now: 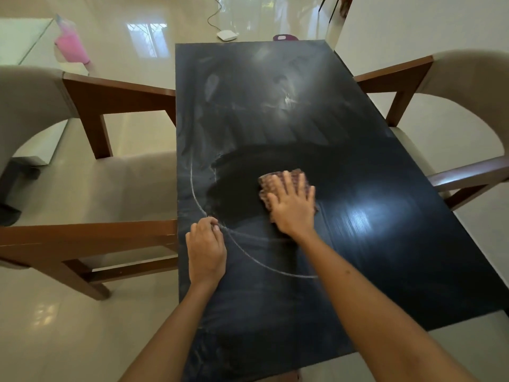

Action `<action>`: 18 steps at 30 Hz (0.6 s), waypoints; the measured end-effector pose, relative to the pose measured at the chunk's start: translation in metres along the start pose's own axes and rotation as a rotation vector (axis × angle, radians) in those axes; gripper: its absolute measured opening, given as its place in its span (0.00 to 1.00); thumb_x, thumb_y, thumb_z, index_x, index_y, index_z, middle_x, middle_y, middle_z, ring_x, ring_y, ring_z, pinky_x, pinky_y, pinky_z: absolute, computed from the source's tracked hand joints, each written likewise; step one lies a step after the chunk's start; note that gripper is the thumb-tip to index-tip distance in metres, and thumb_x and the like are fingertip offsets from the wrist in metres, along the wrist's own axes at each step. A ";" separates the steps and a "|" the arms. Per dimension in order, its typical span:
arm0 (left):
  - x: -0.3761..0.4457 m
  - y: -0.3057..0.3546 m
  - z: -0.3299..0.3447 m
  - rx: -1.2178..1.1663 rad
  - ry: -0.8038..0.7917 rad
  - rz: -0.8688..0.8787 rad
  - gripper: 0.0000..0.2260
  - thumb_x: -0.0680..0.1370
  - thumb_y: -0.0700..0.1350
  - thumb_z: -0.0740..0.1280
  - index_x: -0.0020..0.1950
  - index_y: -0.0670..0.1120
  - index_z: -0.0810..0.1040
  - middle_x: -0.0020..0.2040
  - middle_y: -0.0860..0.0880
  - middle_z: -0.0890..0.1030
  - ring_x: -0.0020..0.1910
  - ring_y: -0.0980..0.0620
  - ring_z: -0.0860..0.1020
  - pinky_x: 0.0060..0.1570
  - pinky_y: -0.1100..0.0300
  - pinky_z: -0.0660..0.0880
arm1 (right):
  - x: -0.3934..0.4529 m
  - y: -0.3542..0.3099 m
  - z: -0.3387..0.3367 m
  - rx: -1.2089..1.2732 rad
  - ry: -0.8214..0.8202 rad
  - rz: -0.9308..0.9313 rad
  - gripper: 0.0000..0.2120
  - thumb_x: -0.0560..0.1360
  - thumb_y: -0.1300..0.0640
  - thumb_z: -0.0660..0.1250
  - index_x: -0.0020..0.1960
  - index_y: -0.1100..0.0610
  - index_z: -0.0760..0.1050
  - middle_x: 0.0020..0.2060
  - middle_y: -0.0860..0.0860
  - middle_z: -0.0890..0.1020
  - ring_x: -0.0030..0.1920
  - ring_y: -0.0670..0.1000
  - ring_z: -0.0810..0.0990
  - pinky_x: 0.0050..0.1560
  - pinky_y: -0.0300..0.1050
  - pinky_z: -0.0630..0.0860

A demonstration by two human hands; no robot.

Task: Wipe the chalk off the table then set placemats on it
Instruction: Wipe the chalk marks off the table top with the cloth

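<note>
Pressing flat with spread fingers, right hand (292, 205) on checked cloth (278, 180) mid-table (385, 244), most of cloth hidden beneath palm. Resting curled near left edge, left hand (206, 246), fingertips tucked under, whether pinching anything impossible to tell. Curving past left hand, chalk line (248, 252), partly lost behind right forearm; faint smears beyond, blurred by glare.

The right hand (292, 205) hides most of the cloth (278, 180).
</note>
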State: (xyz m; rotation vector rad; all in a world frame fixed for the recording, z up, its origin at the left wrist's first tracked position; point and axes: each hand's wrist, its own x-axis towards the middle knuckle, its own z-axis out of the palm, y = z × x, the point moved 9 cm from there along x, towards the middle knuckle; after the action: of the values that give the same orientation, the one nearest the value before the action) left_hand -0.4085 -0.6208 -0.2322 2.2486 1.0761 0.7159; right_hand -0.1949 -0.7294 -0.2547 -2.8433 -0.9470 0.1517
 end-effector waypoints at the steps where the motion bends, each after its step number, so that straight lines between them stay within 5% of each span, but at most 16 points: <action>1: 0.000 0.000 0.000 -0.012 0.002 -0.008 0.04 0.80 0.39 0.59 0.50 0.44 0.73 0.43 0.51 0.72 0.43 0.53 0.67 0.47 0.56 0.67 | -0.004 0.028 -0.005 -0.001 0.019 0.071 0.26 0.81 0.41 0.48 0.78 0.43 0.52 0.79 0.47 0.51 0.78 0.58 0.43 0.75 0.64 0.43; 5: 0.000 -0.003 0.002 -0.064 -0.022 -0.041 0.05 0.80 0.39 0.58 0.51 0.44 0.73 0.45 0.48 0.75 0.44 0.51 0.67 0.48 0.53 0.68 | -0.026 0.096 -0.013 0.015 0.046 0.283 0.26 0.82 0.41 0.46 0.78 0.45 0.51 0.79 0.49 0.52 0.78 0.59 0.43 0.74 0.65 0.43; 9: 0.001 -0.007 0.002 -0.101 -0.033 -0.063 0.06 0.81 0.41 0.57 0.52 0.44 0.73 0.46 0.45 0.76 0.45 0.48 0.69 0.47 0.50 0.70 | -0.029 0.081 -0.012 0.041 0.055 0.374 0.26 0.82 0.43 0.47 0.79 0.45 0.51 0.79 0.49 0.51 0.78 0.61 0.42 0.74 0.66 0.42; 14: 0.001 -0.008 0.001 -0.147 -0.013 -0.055 0.06 0.81 0.40 0.56 0.52 0.43 0.73 0.46 0.45 0.77 0.44 0.48 0.70 0.45 0.53 0.68 | -0.035 -0.022 0.001 0.019 0.013 0.068 0.25 0.82 0.42 0.47 0.78 0.42 0.52 0.79 0.46 0.51 0.78 0.59 0.42 0.75 0.63 0.41; 18: 0.005 -0.010 -0.005 -0.222 0.024 -0.045 0.06 0.80 0.38 0.57 0.51 0.41 0.73 0.44 0.42 0.78 0.43 0.43 0.74 0.46 0.44 0.71 | -0.075 -0.103 0.019 0.017 -0.017 -0.225 0.25 0.81 0.41 0.48 0.77 0.44 0.55 0.78 0.48 0.55 0.78 0.59 0.47 0.75 0.63 0.43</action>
State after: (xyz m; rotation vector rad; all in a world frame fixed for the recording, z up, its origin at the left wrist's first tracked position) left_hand -0.4139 -0.6099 -0.2341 2.0262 1.0026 0.8036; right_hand -0.3173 -0.6912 -0.2528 -2.6986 -1.2528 0.1588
